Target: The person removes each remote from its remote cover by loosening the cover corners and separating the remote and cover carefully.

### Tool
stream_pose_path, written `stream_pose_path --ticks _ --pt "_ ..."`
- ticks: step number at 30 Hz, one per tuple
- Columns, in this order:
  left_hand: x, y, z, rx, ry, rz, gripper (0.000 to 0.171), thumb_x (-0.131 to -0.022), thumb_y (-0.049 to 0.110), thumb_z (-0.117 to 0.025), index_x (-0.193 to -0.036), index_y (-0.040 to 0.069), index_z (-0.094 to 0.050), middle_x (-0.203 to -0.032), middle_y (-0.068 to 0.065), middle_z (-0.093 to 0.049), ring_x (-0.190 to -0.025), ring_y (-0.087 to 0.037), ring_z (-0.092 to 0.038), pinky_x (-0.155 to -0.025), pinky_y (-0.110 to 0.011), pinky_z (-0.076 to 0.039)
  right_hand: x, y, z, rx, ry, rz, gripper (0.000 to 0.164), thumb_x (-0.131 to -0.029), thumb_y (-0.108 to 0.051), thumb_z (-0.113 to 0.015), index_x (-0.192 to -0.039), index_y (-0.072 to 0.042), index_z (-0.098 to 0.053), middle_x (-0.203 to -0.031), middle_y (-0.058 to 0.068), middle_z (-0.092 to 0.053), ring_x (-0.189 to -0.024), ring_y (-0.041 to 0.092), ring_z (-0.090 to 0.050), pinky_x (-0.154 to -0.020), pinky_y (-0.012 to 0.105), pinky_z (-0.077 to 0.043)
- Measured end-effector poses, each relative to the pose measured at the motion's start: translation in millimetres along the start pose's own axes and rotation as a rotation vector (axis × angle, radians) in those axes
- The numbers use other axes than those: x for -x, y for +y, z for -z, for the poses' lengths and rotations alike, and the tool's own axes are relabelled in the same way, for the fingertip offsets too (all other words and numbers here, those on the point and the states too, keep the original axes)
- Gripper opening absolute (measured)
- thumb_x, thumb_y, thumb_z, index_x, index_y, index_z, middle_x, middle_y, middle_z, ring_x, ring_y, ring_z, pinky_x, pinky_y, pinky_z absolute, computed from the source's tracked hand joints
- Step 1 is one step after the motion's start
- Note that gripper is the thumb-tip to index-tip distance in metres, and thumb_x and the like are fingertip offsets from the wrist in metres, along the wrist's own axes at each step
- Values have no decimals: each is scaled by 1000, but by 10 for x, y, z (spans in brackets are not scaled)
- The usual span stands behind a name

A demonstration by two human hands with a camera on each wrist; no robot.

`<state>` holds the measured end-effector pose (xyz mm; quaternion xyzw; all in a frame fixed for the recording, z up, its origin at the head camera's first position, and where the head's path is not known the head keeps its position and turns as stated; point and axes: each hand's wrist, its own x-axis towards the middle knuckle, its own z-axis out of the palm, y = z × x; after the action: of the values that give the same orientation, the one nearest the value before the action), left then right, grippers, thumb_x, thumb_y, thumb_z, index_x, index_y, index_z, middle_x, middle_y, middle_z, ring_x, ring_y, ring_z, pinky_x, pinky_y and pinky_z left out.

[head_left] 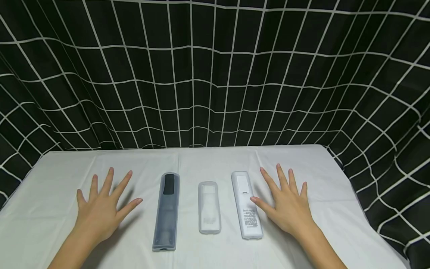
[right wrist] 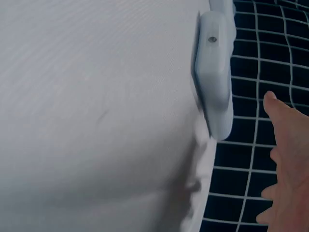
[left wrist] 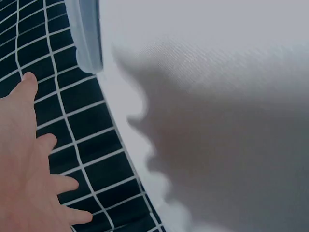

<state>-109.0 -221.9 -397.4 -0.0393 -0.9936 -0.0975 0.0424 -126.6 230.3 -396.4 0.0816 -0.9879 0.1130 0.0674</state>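
Note:
Three remote controls lie back side up in a row, each in a translucent sleeve. The grey-blue remote control is the longest and has a dark patch at its far end. A small white remote control lies in the middle. To its right is a longer white remote control with printed text. My left hand hovers left of the grey-blue one, fingers spread and holding nothing. Spread likewise, my right hand is beside the longer white one, its thumb tip overlapping that remote's edge in the head view; the right wrist view shows them apart.
A white cloth covers the table, with faint creases and the hands' shadows on it. Behind it and along the sides hangs a black curtain with a white grid.

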Motion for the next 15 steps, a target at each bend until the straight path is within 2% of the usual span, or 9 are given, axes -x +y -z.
stream_pose_path --ticks 15 --pt "-38 103 -16 13 -2 -23 80 -94 74 -40 -161 32 -21 -164 -23 -17 -144 -61 -12 -100 -86 -7 -97 -195 -87 -11 -18 42 82 -91 -73 -49 -159 -33 -25 -166 17 -14 -150 50 -8 -108 81 -5"
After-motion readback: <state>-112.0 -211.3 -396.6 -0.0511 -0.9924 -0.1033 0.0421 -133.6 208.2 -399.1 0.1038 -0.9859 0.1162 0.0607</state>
